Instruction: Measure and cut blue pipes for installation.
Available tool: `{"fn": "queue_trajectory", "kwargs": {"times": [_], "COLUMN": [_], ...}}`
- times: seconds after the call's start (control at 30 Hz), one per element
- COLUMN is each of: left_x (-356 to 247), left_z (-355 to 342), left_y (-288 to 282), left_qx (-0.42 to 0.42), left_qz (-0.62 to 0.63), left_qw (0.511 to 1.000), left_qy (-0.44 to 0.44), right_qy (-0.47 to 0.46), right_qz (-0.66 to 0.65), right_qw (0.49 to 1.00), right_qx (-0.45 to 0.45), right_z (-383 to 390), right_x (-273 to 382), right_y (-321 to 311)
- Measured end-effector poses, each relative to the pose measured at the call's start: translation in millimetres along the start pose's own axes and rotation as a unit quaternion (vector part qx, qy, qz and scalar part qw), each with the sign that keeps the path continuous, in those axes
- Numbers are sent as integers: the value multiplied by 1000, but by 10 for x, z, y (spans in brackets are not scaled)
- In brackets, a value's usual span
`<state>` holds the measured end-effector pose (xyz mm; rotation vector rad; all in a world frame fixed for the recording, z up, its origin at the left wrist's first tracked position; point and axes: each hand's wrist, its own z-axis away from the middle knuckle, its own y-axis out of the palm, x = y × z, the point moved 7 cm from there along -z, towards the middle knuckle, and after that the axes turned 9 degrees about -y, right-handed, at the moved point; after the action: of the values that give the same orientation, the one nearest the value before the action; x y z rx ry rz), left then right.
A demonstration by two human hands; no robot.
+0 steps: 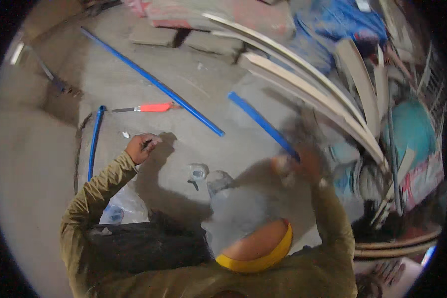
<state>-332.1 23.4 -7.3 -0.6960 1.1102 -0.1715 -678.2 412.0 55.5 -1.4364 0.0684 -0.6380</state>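
My left hand (142,148) is raised over the concrete floor, fingers curled around something I cannot make out. My blurred right hand (305,164) grips the lower end of a short blue pipe (257,119) at the right. A long blue pipe (154,82) lies diagonally above my left hand; another (95,144) lies left of it. Between them is an orange-handled tool (154,108) with a narrow blade. A small silver tape measure (197,172) lies between my hands. Below it is a blurred grey shape with a yellow curved rim (263,256), which I cannot identify clearly.
Long pale strips (313,84) arch across the right, beside a teal bucket (414,124) and other clutter. Blue sheeting (347,20) and dusty slabs (208,42) line the back. A clear plastic bag (126,203) lies by my left forearm. A metal-shafted tool (44,69) is at far left.
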Motion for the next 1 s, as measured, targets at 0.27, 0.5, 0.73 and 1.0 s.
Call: {"fn": "queue_trajectory", "kwargs": {"times": [0.27,0.5,0.73,1.0], "left_x": [555,1198,1680,3117], "left_z": [-344,396,553,1496], "left_y": [-698,-4462,-3356,-2358], "left_qx": [79,-466,-523,-314], "left_qz": [-361,-32,-42,307], "left_qw": [927,869,849,749], "left_qy": [-68,-160,-56,-496], "right_qy": [-162,-174,-152,-38], "right_qz": [-41,31,-133,123], "right_qw": [986,982,976,978], "right_qx": [12,-58,-79,-162], "right_z": [-1202,-1608,-2589,-3044], "right_x": [806,1150,1416,1184], "right_y": [22,-31,290,334]}}
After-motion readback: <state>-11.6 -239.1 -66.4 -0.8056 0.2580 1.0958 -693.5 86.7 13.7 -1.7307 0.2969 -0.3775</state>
